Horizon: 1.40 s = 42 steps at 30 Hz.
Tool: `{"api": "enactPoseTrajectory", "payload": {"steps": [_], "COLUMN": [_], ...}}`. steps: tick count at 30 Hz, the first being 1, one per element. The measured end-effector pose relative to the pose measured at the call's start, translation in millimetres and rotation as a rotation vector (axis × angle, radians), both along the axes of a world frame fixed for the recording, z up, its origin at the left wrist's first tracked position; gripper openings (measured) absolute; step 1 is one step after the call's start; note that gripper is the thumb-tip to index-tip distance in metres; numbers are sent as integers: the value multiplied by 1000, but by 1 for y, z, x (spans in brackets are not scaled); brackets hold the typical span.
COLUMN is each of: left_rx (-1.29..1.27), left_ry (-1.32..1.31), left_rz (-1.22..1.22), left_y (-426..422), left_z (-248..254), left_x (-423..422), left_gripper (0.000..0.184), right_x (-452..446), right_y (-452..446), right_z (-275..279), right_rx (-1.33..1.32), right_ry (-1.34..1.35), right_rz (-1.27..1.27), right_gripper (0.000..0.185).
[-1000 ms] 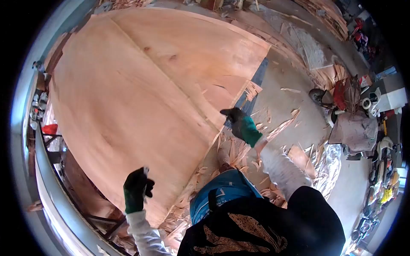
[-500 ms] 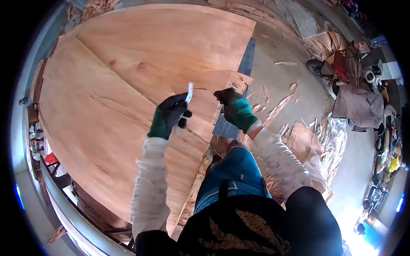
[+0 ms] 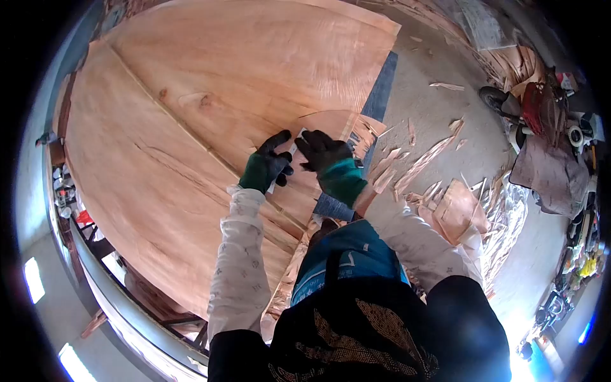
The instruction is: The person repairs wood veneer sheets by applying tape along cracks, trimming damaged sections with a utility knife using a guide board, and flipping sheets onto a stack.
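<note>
My left hand [image 3: 270, 164], in a black and green glove, is closed on a thin white strip [image 3: 293, 149] above a large wood veneer sheet [image 3: 210, 134]. The lower end of the strip shows below the fingers. My right hand [image 3: 326, 156], gloved alike, meets the strip's upper end with its fingertips bent around it. What the strip is made of I cannot make out. Beneath and beside my right hand lies a smaller veneer piece [image 3: 328, 121] with a torn, splintered right end, overlapping the big sheet's edge.
A pale narrow ridge [image 3: 184, 127] runs diagonally across the big sheet. Dark grey slab edges [image 3: 382, 83] stick out under it. Veneer scraps [image 3: 429, 159] litter the floor at right, near a parked vehicle [image 3: 541, 121] and a clear plastic wrap [image 3: 512, 204].
My right hand has moved left from the sheet's edge to the white strip. My left hand has shifted slightly right, and the strip now slants between both hands.
</note>
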State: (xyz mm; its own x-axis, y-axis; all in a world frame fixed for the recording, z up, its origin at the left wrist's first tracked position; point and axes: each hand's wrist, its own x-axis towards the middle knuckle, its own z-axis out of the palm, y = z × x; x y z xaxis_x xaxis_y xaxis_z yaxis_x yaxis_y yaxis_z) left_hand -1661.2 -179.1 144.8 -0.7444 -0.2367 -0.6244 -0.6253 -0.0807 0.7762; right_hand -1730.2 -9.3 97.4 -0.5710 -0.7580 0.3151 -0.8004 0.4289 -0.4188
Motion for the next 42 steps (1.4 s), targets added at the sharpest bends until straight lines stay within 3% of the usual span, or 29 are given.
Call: {"api": "enactPoseTrajectory", "payload": {"steps": [2, 5, 6, 9, 11, 13, 17, 20, 23, 26, 29, 32, 33, 34, 35, 36, 37, 39, 41, 42], "left_rx": [-105, -364, -647, -1332, -1207, -333, -5, -53, -58, -104, -134, -687, -888, -1075, -1385, -989, -818, -427, -155, -200], "left_ry": [-53, 99, 130, 494, 203, -149, 102, 178, 68, 59, 131, -99, 29, 123, 219, -138, -104, -8, -38, -72], "left_rz": [-28, -55, -128, -509, -443, 40, 128, 170, 193, 140, 116, -116, -262, -437, -472, -287, -218, 49, 94, 36], "left_y": [5, 24, 27, -21, -54, -62, -23, 1, 1, -1, 0, 11, -6, -19, -41, -61, -67, -66, -57, -35], "left_z": [0, 11, -3, -20, 18, 58, 56, 31, -5, -7, -7, 9, -16, -8, -14, 32, 35, 44, 28, 32], "left_x": [-4, 13, 17, 28, 26, 14, -7, -39, -49, -46, -43, -36, -30, -29, -28, -39, -40, -40, -35, -40], "left_gripper": [49, 51, 37, 22, 18, 15, 28, 31, 38, 41, 41, 34, 26, 20, 24, 28, 26, 21, 19, 18], "right_x": [5, 14, 16, 14, 14, 14, -5, -21, -33, -40, -43, -39, -37, -34, -34, -35, -36, -43, -48, -57], "right_y": [-6, -14, -17, -18, -15, -13, -6, 0, 2, -12, -37, -48, -47, -55, -53, -44, -40, -32, 0, 19], "right_z": [-10, -24, -29, -39, -41, -25, 0, -4, 8, 24, -12, -34, -35, -33, -26, -17, -11, -19, -5, 13], "right_rx": [-15, -16, 5, 103, 209, 273, 343, 172, 52, 8, 87, 112, 121, 200, 221, 240, 257, 154, 56, 362], "right_ry": [177, 185, 203, 243, 233, 162, 18, -221, -241, 19, 203, 241, 241, -6, 92, 189, 287, 191, 103, -262], "right_rz": [-5, -98, -99, -70, -13, 18, 133, 111, 39, 17, 71, 7, 3, -80, -41, -19, 21, 12, -26, -8], "right_gripper": [35, 38, 36, 35, 40, 44, 52, 56, 57, 44, 35, 34, 35, 36, 37, 38, 39, 42, 43, 42]}}
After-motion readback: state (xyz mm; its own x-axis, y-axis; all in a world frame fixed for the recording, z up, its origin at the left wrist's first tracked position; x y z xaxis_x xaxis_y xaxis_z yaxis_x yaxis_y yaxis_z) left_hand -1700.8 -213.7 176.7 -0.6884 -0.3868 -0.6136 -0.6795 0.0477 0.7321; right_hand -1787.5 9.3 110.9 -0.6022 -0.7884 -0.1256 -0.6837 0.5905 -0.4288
